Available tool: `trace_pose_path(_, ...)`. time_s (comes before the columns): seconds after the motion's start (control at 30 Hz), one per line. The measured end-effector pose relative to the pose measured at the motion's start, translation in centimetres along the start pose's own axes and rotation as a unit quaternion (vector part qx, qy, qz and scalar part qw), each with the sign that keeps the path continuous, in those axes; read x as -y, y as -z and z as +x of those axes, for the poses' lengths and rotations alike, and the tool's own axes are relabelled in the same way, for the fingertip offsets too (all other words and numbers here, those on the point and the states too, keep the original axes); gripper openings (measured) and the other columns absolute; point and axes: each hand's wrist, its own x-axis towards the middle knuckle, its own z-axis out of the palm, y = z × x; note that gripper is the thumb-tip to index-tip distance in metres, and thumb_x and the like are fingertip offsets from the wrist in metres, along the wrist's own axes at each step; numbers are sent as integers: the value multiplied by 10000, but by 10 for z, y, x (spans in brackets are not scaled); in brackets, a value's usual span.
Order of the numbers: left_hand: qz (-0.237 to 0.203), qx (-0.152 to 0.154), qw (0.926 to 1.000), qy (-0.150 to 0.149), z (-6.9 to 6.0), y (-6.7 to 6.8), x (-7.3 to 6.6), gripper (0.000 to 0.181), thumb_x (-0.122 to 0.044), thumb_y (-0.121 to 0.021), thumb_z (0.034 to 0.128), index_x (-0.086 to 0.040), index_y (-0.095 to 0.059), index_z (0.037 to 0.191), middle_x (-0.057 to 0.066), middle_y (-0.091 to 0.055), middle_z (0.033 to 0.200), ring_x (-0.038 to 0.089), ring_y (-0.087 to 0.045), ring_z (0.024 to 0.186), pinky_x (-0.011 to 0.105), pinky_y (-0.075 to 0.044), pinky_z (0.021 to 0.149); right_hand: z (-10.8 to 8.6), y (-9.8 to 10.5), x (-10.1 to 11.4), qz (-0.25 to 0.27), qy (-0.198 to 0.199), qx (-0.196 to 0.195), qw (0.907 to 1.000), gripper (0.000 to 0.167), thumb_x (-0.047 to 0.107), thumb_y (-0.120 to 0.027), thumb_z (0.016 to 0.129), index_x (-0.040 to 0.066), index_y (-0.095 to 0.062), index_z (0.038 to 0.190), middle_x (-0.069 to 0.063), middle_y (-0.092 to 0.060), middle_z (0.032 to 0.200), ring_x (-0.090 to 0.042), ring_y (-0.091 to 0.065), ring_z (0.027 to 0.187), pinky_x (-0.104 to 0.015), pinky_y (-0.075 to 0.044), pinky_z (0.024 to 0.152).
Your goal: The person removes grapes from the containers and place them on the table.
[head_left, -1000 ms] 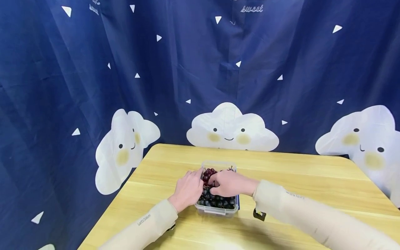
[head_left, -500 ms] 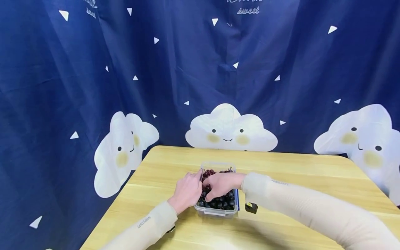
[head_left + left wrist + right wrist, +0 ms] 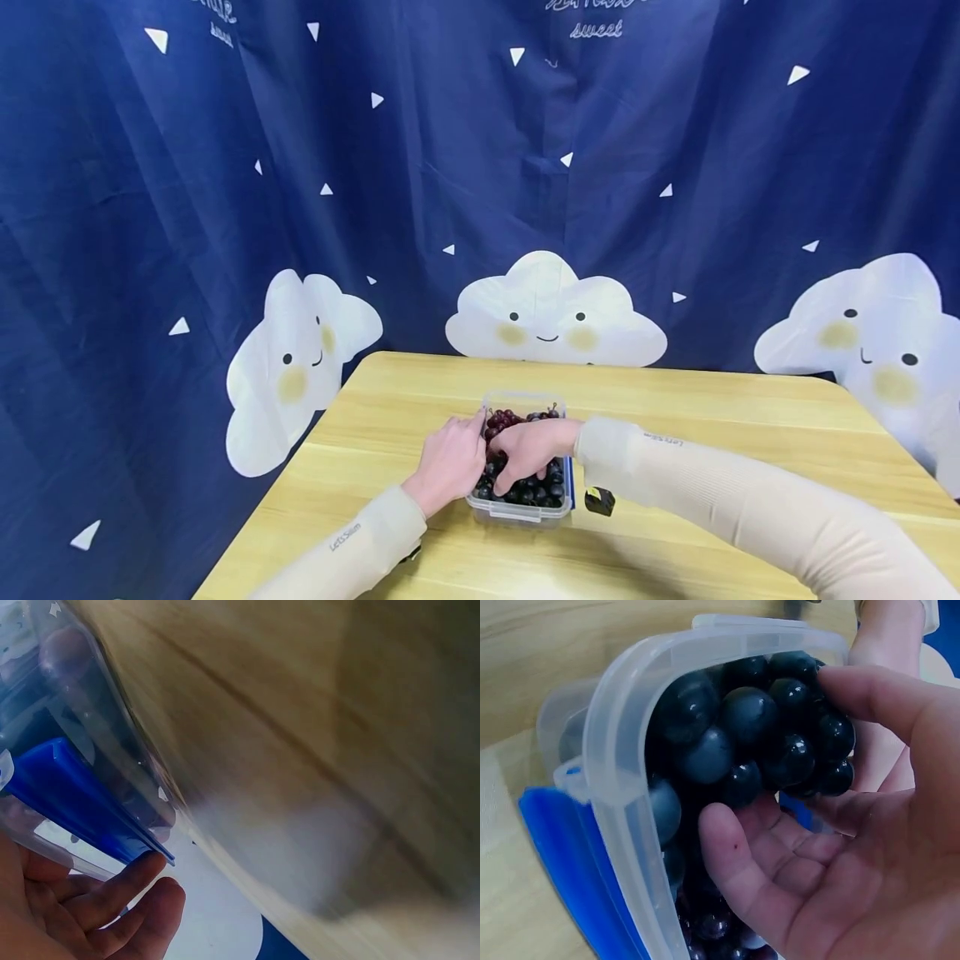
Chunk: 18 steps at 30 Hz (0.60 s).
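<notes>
While the left hand (image 3: 450, 458) rests loosely against the container (image 3: 517, 512), the right hand (image 3: 531, 447) clasps dark grapes (image 3: 748, 714)

Left sleeve (image 3: 371, 533): cream, dark lettering (image 3: 345, 537) beginning "Lets"
Right sleeve (image 3: 731, 479): cream, finely ribbed, also lettered
Right wrist piece (image 3: 599, 501): black, yellow patch
Left wrist piece (image 3: 410, 553): dark, mostly hidden

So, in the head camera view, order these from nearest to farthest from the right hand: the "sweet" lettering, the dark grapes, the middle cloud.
1. Dark grapes: in the clear box, right at the right hand.
2. Middle cloud: on the curtain, past the table.
3. "Sweet" lettering: higher on the curtain, near the picture's top.
</notes>
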Motion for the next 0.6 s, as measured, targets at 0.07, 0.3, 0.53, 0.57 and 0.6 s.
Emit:
trace_pose_path(0.07,-4,31,10000,-1,0,-1,0,446,-213,-502,994,-51,-591,1399,124,-737,1055,261,-678,969,424,-558,570,-1,0,0,136,-5,82,9999,689,320,-770,847,130,-501,1452,62,-588,1164,-99,-582,681,-324,-562,566)
trace_pose_path(0.3,-70,136,9999,72,0,0,0,446,-214,-484,1008,-57,-577,1416,114,-740,1082,260,-679,974,412,-548,553,-3,-4,2,359,35,90,9993,732,291,-798,836,135,-471,1472,60,-602,1207,-99,-534,596,-295,-517,525)
trace_pose_path(0.53,-81,137,9998,98,0,1,0,451,-233,-477,1013,-65,-573,1421,101,-741,1090,254,-680,984,433,-563,592,-3,-5,2,484,142,-17,9987,626,240,-818,820,137,-532,1366,60,-614,1118,-82,-473,513,-260,-450,480)
trace_pose_path(0.57,-82,132,9998,95,-1,1,0,452,-231,-475,1014,-66,-570,1424,99,-742,1085,253,-680,980,436,-565,595,-3,-5,2,479,154,-24,9987,612,232,-814,822,140,-535,1358,65,-613,1093,-82,-471,505,-258,-447,475)
trace_pose_path(0.6,-94,128,9998,95,-1,1,0,452,-228,-474,1014,-65,-569,1425,98,-742,1081,252,-680,977,437,-565,595,-3,-5,2,490,174,-29,9986,592,221,-810,821,143,-541,1342,68,-611,1066,-82,-466,498,-256,-443,471)
